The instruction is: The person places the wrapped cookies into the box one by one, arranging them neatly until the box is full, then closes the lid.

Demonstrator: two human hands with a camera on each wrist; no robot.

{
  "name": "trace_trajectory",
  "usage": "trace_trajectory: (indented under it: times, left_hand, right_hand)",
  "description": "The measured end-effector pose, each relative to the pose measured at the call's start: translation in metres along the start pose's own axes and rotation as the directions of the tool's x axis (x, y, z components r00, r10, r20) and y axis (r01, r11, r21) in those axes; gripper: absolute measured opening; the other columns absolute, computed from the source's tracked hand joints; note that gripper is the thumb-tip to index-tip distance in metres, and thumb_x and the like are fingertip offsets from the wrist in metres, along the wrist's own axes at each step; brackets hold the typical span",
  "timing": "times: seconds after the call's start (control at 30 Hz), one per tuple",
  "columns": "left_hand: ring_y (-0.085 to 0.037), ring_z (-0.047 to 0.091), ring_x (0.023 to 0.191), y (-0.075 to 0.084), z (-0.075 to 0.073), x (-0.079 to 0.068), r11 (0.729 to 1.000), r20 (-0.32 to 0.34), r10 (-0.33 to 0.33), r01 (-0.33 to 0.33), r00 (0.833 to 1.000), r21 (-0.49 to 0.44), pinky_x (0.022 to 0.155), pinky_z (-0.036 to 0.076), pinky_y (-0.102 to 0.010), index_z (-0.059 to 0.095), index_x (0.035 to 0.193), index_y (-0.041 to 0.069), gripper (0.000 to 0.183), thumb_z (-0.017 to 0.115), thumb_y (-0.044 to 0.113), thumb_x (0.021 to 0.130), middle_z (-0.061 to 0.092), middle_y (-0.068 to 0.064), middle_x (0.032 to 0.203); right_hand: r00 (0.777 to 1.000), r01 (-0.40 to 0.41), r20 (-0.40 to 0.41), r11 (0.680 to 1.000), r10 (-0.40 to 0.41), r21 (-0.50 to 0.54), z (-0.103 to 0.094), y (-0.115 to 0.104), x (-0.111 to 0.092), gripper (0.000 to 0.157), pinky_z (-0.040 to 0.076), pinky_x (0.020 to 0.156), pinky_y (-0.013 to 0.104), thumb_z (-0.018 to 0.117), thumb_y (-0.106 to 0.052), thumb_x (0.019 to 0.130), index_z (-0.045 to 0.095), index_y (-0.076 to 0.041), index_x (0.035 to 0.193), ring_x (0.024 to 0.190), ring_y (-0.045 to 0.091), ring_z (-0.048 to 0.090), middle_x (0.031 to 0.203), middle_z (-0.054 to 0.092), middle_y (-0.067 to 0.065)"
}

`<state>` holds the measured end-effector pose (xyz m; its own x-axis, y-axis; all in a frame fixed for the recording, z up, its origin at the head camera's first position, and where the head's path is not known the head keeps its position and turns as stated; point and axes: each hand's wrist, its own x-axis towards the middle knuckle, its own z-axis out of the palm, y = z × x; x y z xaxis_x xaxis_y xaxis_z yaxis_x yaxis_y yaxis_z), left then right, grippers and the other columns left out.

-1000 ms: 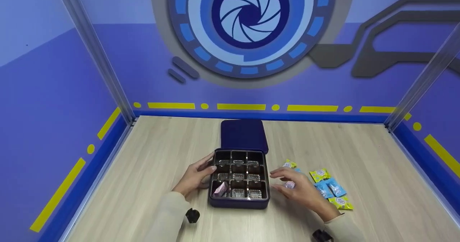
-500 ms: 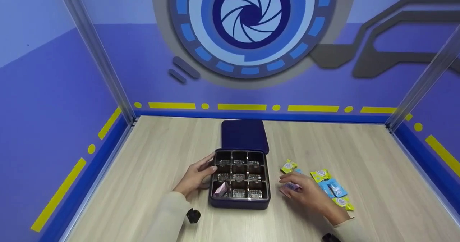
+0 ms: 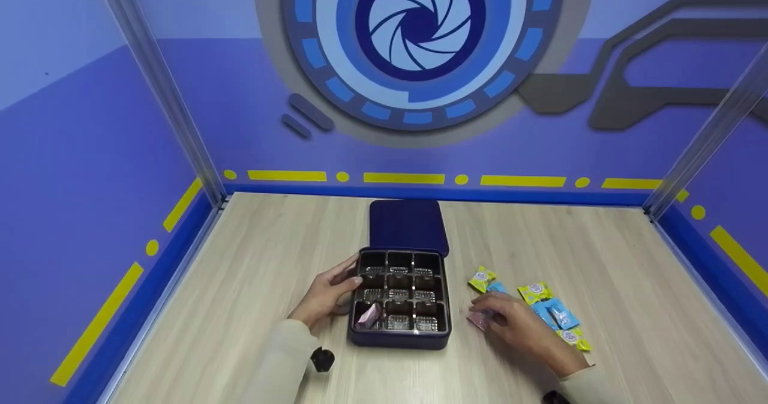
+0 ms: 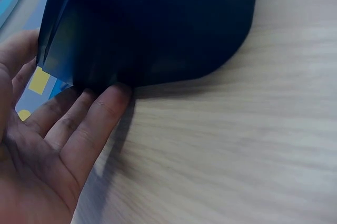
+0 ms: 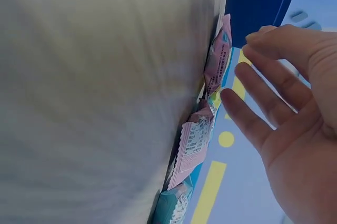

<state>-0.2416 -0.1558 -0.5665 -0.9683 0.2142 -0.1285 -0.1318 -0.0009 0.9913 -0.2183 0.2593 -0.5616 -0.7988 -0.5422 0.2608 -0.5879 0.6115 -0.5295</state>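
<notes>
In the head view, a dark blue tin box (image 3: pixel 399 339) holds a black tray with small compartments. A pink-wrapped candy (image 3: pixel 369 316) lies in its front left compartment. My left hand (image 3: pixel 324 297) grips the box's left side, thumb at the rim; the left wrist view shows the fingers (image 4: pixel 100 124) against the outer wall. To the right of the box, my right hand (image 3: pixel 519 326) hovers over another pink-wrapped candy (image 3: pixel 477 320), fingers loosely bent. The right wrist view shows that hand (image 5: pixel 295 113) beside two pink candies, one (image 5: pixel 217 66) near the fingertips and one (image 5: pixel 190 147) farther down.
The dark blue lid (image 3: pixel 408 224) lies just behind the box. Yellow candies (image 3: pixel 482 278) and blue candies (image 3: pixel 561 313) lie around my right hand on the wooden table (image 3: pixel 288 236). Blue printed panels (image 3: pixel 198 104) enclose the table at the back and sides.
My right hand has moved right, away from the box, and drawn back over the candies, uncovering a yellow one and part of a pink one. The left hand stays at the box.
</notes>
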Motion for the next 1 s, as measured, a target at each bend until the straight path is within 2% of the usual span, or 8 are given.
trace_trajectory:
  times: [0.2,0.37,0.47,0.7,1.0]
  left_hand:
    - [-0.044,0.057,0.133,0.0013,0.0013,-0.0017,1.0,0.003,0.002,-0.002,1.0,-0.02,0.083,0.062,-0.059,0.041,0.165,0.018,0.064,0.068,0.018,0.106,0.042,-0.029,0.161]
    - [-0.043,0.06,0.131,0.0013,0.0018,-0.0017,1.0,-0.001,0.002,-0.002,1.0,-0.024,0.082,0.062,-0.058,0.041,0.164,0.017,0.064,0.068,0.017,0.106,0.042,-0.029,0.16]
    - [-0.042,0.062,0.128,0.0014,0.0014,-0.0014,1.0,-0.001,0.002,-0.002,1.0,-0.017,0.082,0.063,-0.057,0.042,0.164,0.018,0.064,0.068,0.017,0.106,0.044,-0.029,0.16]
    - [-0.038,0.065,0.124,0.001,-0.001,-0.0012,1.0,0.0,0.002,-0.002,1.0,0.023,0.082,0.063,-0.054,0.042,0.165,0.02,0.065,0.07,0.022,0.106,0.045,-0.027,0.159]
    - [-0.034,0.066,0.122,0.0008,-0.0019,-0.0008,1.0,0.001,0.0,0.0,1.0,0.013,0.08,0.064,-0.051,0.042,0.165,0.021,0.066,0.07,0.022,0.105,0.047,-0.027,0.159]
  right_hand:
    - [0.997,-0.061,0.05,0.998,0.061,-0.006,-0.0012,0.0005,-0.0004,0.044,0.057,0.099,0.048,0.069,0.019,0.085,0.08,-0.013,0.113,0.116,0.026,0.068,0.121,0.074,0.001]
    - [0.996,-0.06,0.065,0.998,0.06,-0.012,-0.0015,0.0028,-0.0007,0.044,0.057,0.1,0.048,0.07,0.019,0.085,0.079,-0.015,0.111,0.116,0.026,0.068,0.121,0.074,0.001]
    - [0.997,-0.04,0.061,0.999,0.041,-0.016,-0.0019,0.0034,-0.0013,0.043,0.057,0.099,0.048,0.07,0.019,0.084,0.079,-0.014,0.11,0.115,0.028,0.068,0.122,0.074,0.002]
    - [0.997,0.079,0.009,0.996,-0.079,-0.04,-0.0004,0.0059,-0.0036,0.039,0.057,0.098,0.048,0.077,0.017,0.084,0.079,-0.012,0.11,0.112,0.031,0.068,0.12,0.074,0.006]
    - [0.998,0.066,0.009,0.997,-0.065,-0.047,0.0008,0.0056,0.0008,0.042,0.058,0.094,0.045,0.076,0.018,0.081,0.079,-0.013,0.108,0.107,0.025,0.068,0.111,0.074,-0.002]
